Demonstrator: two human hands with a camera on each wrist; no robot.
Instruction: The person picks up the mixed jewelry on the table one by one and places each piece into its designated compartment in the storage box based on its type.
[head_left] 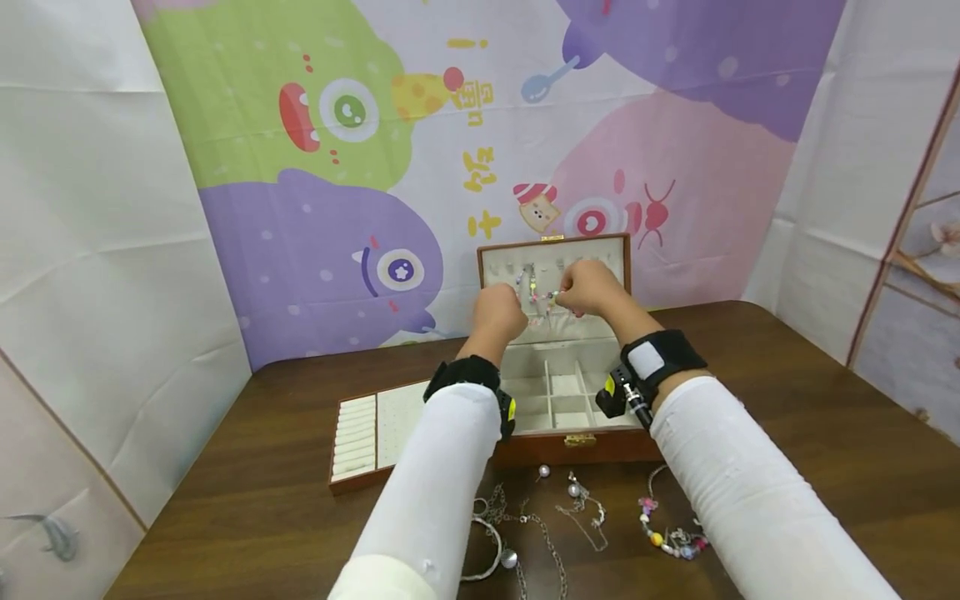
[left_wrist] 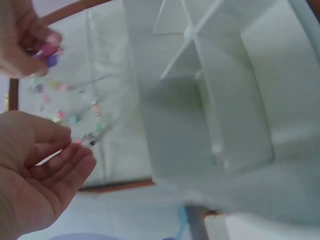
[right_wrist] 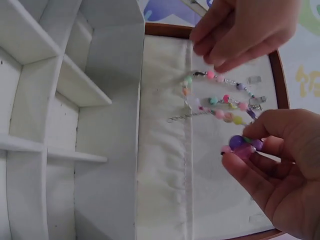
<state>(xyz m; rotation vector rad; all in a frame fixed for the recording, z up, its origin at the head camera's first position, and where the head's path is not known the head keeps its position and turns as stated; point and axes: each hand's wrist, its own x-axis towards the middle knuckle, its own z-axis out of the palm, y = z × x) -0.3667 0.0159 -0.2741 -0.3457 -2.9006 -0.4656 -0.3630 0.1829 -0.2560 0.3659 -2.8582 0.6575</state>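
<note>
A pastel beaded bracelet [right_wrist: 220, 114] hangs against the cream lid lining [right_wrist: 165, 190] of an open jewelry box [head_left: 592, 450], near small clear hooks. My left hand [head_left: 498, 312] pinches one end of it, by a pink bead and a silvery clasp [left_wrist: 90, 139]. To the right, my right hand [head_left: 592, 287] holds a cluster of purple and pink beads [right_wrist: 237, 142] between thumb and fingers. Both hands are raised in front of the upright lid, over the box's cream compartments [head_left: 566, 383].
A tray [head_left: 397, 421] with ring rolls lies left of the box. In front are a silver bangle [head_left: 498, 550], a silver chain [head_left: 555, 554], a pearl piece [head_left: 543, 472], a fine chain with charms [head_left: 597, 521] and another colourful beaded bracelet [head_left: 657, 539]. A printed cloth [head_left: 315, 250] hangs behind the table.
</note>
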